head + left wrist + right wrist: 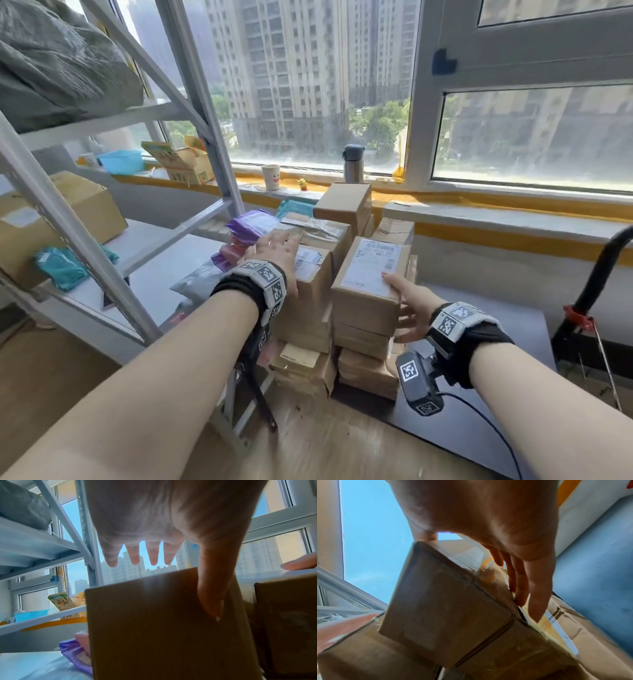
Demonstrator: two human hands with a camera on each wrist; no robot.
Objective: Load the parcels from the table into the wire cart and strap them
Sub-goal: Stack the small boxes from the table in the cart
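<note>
Nearest the camera, the right hand (409, 310) takes hold of the top box (368, 284) of the right-hand stack: its thumb lies on the white shipping label near the box's near right corner, while its fingers (521, 588) reach down the box's right side, straight or only lightly bent. The box sits between thumb and fingers, resting on the cartons beneath it.

Just to the left, the left hand (274, 251) is spread wide over the tall left box (310, 291). The left wrist view shows its four fingers (133, 555) straight and fanned above the box's top edge, with the thumb (212, 588) pointing down the box's near face; whether the palm touches the top cannot be told.

Both stacks stand on the dark table (513, 359), packed side by side. Behind them lie purple mailers (251, 222) and one upright carton (344, 202) against the windowsill (479, 205). A black cart handle (596, 270) rises at far right.
</note>
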